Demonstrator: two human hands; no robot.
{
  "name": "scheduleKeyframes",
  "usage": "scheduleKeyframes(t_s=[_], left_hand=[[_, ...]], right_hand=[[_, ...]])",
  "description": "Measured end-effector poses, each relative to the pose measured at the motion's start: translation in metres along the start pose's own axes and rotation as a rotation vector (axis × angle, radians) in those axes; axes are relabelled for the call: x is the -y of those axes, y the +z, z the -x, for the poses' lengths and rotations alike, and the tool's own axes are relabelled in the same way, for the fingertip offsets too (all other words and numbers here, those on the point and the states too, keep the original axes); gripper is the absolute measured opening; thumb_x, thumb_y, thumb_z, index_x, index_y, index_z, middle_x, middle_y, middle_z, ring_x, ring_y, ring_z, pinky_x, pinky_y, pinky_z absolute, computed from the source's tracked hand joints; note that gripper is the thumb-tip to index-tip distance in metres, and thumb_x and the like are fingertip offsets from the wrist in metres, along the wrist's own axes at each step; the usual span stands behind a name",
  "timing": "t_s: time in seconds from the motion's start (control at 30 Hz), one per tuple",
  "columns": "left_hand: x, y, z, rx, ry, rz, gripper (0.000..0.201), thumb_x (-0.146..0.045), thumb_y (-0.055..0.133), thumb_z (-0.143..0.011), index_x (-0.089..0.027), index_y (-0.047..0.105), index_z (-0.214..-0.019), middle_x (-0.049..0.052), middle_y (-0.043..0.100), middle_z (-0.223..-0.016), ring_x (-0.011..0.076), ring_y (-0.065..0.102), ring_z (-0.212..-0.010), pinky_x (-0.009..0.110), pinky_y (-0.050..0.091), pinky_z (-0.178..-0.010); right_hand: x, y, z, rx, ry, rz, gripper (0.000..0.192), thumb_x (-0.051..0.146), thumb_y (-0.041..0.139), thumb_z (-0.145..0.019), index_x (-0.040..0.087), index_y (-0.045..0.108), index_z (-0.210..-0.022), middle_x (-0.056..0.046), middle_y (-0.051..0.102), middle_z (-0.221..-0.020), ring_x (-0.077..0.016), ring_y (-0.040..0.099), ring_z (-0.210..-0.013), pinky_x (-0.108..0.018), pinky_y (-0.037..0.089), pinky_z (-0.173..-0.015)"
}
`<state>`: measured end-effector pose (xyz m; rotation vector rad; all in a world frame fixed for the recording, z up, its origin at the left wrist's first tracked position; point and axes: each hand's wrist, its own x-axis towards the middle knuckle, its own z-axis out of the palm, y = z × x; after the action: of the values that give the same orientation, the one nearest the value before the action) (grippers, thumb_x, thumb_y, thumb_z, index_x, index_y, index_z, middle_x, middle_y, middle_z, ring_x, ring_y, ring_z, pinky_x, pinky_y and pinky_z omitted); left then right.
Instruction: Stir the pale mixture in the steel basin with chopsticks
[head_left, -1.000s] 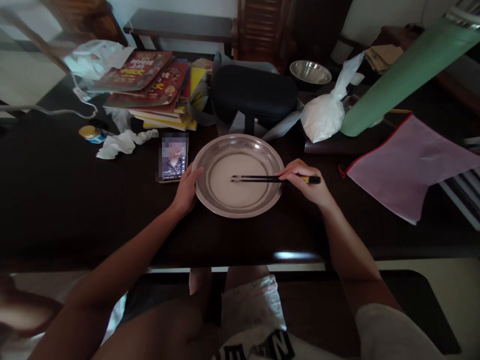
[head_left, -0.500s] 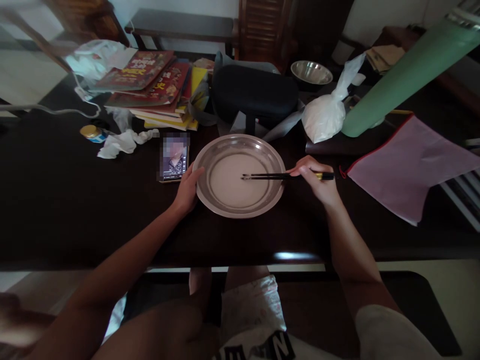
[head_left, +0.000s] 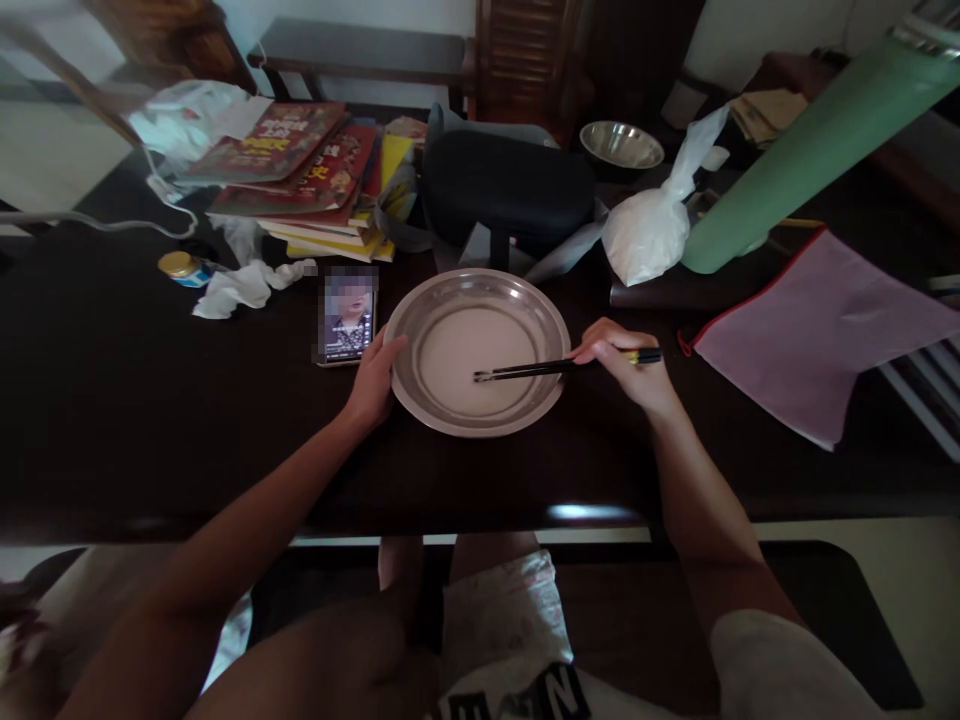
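Note:
A round metal basin (head_left: 553,318) stands on the dark table, holding a whitish liquid (head_left: 465,345). My left hand (head_left: 375,380) grips its left rim, thumb over the edge and fingers hidden beneath the outside. In my right hand (head_left: 622,362), at the basin's right side, is a pair of black chopsticks (head_left: 536,369). They point left across the rim, with their tips in the liquid near the middle. Just left of the basin lies a phone (head_left: 347,315) with its screen lit.
Behind the basin sits a black case (head_left: 510,185), with stacked books (head_left: 292,170) to its left. A tied bag of white powder (head_left: 646,235), a tall green cylinder (head_left: 817,150) and a pink mesh bag (head_left: 817,330) are on the right. Crumpled tissue (head_left: 244,288) and a small jar (head_left: 184,268) lie left.
The chopstick tips have moved slightly left and toward me in the liquid, and the chopsticks now slant more. My left hand stays on the basin rim.

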<state>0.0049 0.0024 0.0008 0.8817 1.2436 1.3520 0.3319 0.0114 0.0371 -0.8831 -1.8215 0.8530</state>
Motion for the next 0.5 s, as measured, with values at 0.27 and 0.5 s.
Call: scheduleKeyframes(t_s=[0.27, 0.5], left_hand=[[-0.0008, 0.0002, 0.0007, -0.005, -0.022, 0.006, 0.030, -0.032, 0.069, -0.074, -0.018, 0.070, -0.101, 0.004, 0.076, -0.096, 0.0225, 0.072, -0.088, 0.029, 0.059, -0.074], [-0.0028, 0.0003, 0.0025, -0.001, -0.026, 0.007, 0.028, -0.032, 0.068, -0.075, -0.018, 0.069, -0.098, 0.004, 0.076, -0.097, 0.0240, 0.072, -0.092, 0.032, 0.060, -0.079]], right_hand=[[0.0015, 0.0000, 0.0002, -0.060, 0.006, 0.007, 0.025, 0.036, 0.061, -0.096, 0.031, 0.080, -0.082, -0.001, 0.076, -0.079, -0.0172, 0.065, -0.077, -0.035, 0.050, -0.074], [0.0014, 0.0018, -0.0005, 0.011, -0.026, 0.055, 0.018, 0.040, 0.066, -0.092, 0.031, 0.080, -0.086, -0.002, 0.079, -0.088, -0.0197, 0.067, -0.087, -0.039, 0.052, -0.082]])
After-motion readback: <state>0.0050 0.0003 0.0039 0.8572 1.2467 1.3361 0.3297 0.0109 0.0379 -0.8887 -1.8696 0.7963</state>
